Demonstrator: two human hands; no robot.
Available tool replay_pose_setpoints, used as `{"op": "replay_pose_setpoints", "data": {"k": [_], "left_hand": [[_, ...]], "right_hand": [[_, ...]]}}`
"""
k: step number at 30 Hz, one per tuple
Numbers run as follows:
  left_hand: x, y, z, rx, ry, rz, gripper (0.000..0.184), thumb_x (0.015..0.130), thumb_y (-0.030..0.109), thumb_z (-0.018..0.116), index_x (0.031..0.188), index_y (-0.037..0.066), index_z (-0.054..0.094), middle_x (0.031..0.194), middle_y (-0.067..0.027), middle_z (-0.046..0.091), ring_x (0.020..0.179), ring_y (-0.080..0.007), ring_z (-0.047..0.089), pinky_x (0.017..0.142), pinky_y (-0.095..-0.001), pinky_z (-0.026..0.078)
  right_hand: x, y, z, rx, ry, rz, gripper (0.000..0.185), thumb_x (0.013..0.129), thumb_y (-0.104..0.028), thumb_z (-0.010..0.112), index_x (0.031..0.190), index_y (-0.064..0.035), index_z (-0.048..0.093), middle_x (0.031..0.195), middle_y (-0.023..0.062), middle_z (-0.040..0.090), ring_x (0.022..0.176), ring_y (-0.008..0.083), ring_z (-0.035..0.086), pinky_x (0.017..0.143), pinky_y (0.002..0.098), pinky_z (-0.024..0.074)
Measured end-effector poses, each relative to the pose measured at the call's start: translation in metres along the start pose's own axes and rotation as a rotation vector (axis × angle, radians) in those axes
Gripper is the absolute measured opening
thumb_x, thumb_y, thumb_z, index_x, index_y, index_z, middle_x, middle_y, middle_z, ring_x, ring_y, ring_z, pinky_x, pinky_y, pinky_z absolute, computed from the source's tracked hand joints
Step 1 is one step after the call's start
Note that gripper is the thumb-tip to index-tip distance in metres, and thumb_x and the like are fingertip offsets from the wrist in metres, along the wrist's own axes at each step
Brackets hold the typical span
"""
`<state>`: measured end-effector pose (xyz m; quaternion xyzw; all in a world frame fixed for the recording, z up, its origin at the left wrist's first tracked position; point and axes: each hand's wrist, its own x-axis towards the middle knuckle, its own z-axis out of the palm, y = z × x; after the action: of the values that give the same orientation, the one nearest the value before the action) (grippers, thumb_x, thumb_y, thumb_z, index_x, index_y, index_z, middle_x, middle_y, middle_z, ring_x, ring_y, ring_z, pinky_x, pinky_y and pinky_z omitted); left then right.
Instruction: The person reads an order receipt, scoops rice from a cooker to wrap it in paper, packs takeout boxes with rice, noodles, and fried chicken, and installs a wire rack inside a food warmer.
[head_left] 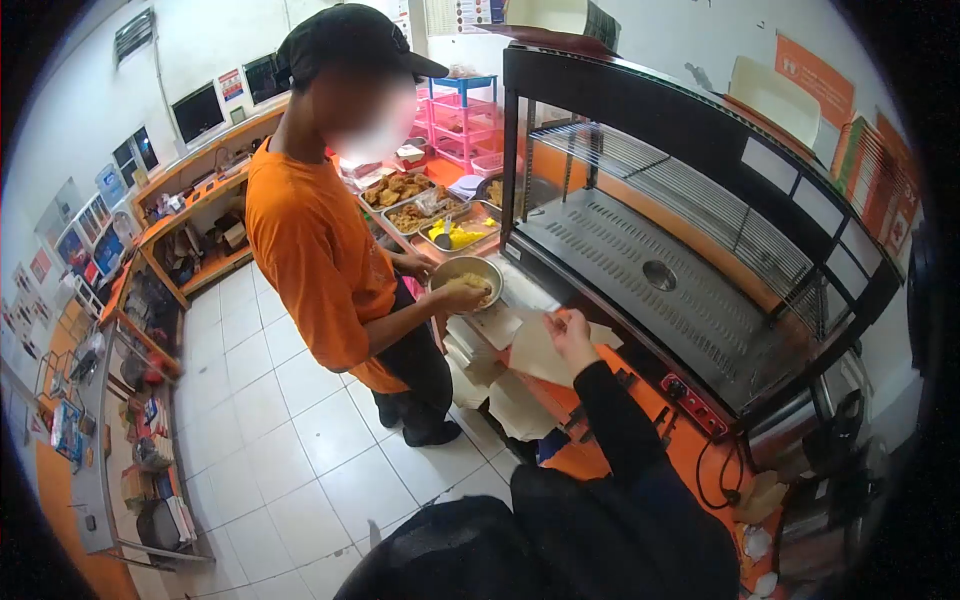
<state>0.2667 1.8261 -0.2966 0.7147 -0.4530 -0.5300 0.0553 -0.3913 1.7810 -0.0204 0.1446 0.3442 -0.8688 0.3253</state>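
My right hand (pixel 570 338), in a black sleeve, reaches over an open paper box (pixel 545 362) at the counter's edge. Its fingers are curled together; anything between them is too small to make out. My left hand is out of view. Another open box (pixel 492 326) lies just left of it. Facing the counter, a co-worker in an orange shirt (pixel 305 250) and black cap has one hand in a metal bowl (pixel 466 283) of pale yellow food, while the other hand is at the bowl's rim.
A black-framed display warmer (pixel 650 280) stands right of the boxes. Trays of fried food (pixel 397 188) and a tray with yellow contents (pixel 455 234) sit behind the bowl. Pink racks (pixel 465 130) stand farther back. A black cable (pixel 705 485) hangs below the warmer's red switch panel.
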Motion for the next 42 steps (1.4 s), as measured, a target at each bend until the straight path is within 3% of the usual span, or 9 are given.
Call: {"op": "replay_pose_setpoints", "data": {"k": [5, 7, 15, 19, 22, 31, 33, 36, 42], "left_hand": [[0.015, 0.067, 0.030, -0.239, -0.121, 0.231, 0.024, 0.089, 0.008, 0.049, 0.112, 0.001, 0.054, 0.099, -0.0146, 0.064, 0.083, -0.0218, 0.063, 0.067, -0.0312, 0.051], [0.011, 0.122, 0.047, -0.419, -0.215, 0.460, 0.023, 0.086, 0.001, 0.045, 0.107, 0.000, 0.053, 0.088, -0.0117, 0.063, 0.069, -0.0169, 0.060, 0.058, -0.0256, 0.049], [-0.058, 0.295, 0.126, -0.478, -0.629, 0.707, 0.021, 0.094, 0.017, 0.049, 0.107, 0.001, 0.054, 0.092, -0.0101, 0.065, 0.077, -0.0165, 0.061, 0.072, -0.0286, 0.050], [-0.093, 0.336, 0.177, -0.417, -1.086, 0.705, 0.022, 0.095, 0.014, 0.047, 0.106, -0.003, 0.057, 0.093, -0.0108, 0.065, 0.083, -0.0189, 0.063, 0.078, -0.0307, 0.050], [-0.178, 0.370, 0.181, -0.328, -1.287, 0.637, 0.025, 0.096, 0.019, 0.050, 0.103, -0.004, 0.058, 0.093, -0.0084, 0.065, 0.085, -0.0169, 0.063, 0.081, -0.0300, 0.049], [-0.250, 0.383, 0.207, 0.000, -1.594, 0.988, 0.037, 0.096, 0.020, 0.051, 0.128, 0.003, 0.044, 0.117, -0.0095, 0.058, 0.109, -0.0165, 0.055, 0.093, -0.0306, 0.044], [-0.237, 0.373, 0.213, -0.032, -1.598, 1.007, 0.043, 0.095, 0.017, 0.053, 0.134, 0.007, 0.039, 0.125, -0.0104, 0.053, 0.118, -0.0172, 0.049, 0.097, -0.0312, 0.041], [-0.215, 0.359, 0.208, -0.041, -1.503, 0.960, 0.043, 0.095, 0.017, 0.053, 0.134, 0.007, 0.040, 0.125, -0.0100, 0.053, 0.116, -0.0165, 0.050, 0.097, -0.0310, 0.041], [-0.201, 0.335, 0.197, -0.067, -1.350, 0.856, 0.044, 0.094, 0.021, 0.056, 0.131, 0.002, 0.041, 0.126, -0.0120, 0.053, 0.115, -0.0188, 0.052, 0.097, -0.0334, 0.041]], "right_hand": [[0.009, -0.001, 0.019, -0.184, 0.135, -0.015, 0.041, 0.083, -0.026, 0.058, 0.114, -0.0055, 0.042, 0.102, 0.0128, 0.041, 0.097, 0.0315, 0.048, 0.093, 0.0576, 0.0425], [0.003, -0.001, 0.015, -0.281, 0.109, -0.023, 0.048, 0.083, -0.030, 0.058, 0.121, -0.0084, 0.038, 0.104, 0.0116, 0.040, 0.099, 0.0324, 0.046, 0.095, 0.0587, 0.0389], [-0.070, 0.033, -0.043, -0.786, -0.165, -0.275, 0.021, 0.087, -0.025, 0.055, 0.101, -0.0128, 0.044, 0.091, 0.0042, 0.054, 0.080, 0.0153, 0.055, 0.065, 0.0346, 0.0463], [-0.144, 0.059, -0.084, -1.124, -0.390, -0.076, 0.031, 0.087, -0.030, 0.062, 0.107, -0.0120, 0.046, 0.081, 0.0019, 0.056, 0.069, 0.0119, 0.057, 0.050, 0.0272, 0.0449], [-0.200, 0.027, -0.086, -0.885, -0.436, 0.036, 0.027, 0.089, -0.023, 0.062, 0.109, -0.0093, 0.051, 0.078, 0.0018, 0.059, 0.067, 0.0113, 0.059, 0.051, 0.0275, 0.0470], [-0.274, -0.168, 0.009, -1.102, -0.041, -1.393, 0.027, 0.083, -0.017, 0.070, 0.099, 0.0012, 0.059, 0.095, 0.0105, 0.064, 0.087, 0.0185, 0.061, 0.077, 0.0343, 0.0474], [-0.275, -0.233, 0.031, -1.246, 0.223, -1.721, 0.052, 0.081, -0.020, 0.071, 0.121, 0.0023, 0.047, 0.113, 0.0181, 0.056, 0.107, 0.0269, 0.055, 0.088, 0.0376, 0.0436], [-0.255, -0.321, 0.072, -1.276, 0.315, -2.409, 0.059, 0.083, -0.019, 0.069, 0.132, -0.0006, 0.039, 0.119, 0.0170, 0.053, 0.109, 0.0339, 0.053, 0.093, 0.0423, 0.0406], [-0.234, -0.411, 0.107, -1.741, 0.827, -2.490, 0.057, 0.085, -0.025, 0.065, 0.136, -0.0229, 0.041, 0.130, 0.0129, 0.046, 0.118, 0.0320, 0.046, 0.102, 0.0465, 0.0333]]}}
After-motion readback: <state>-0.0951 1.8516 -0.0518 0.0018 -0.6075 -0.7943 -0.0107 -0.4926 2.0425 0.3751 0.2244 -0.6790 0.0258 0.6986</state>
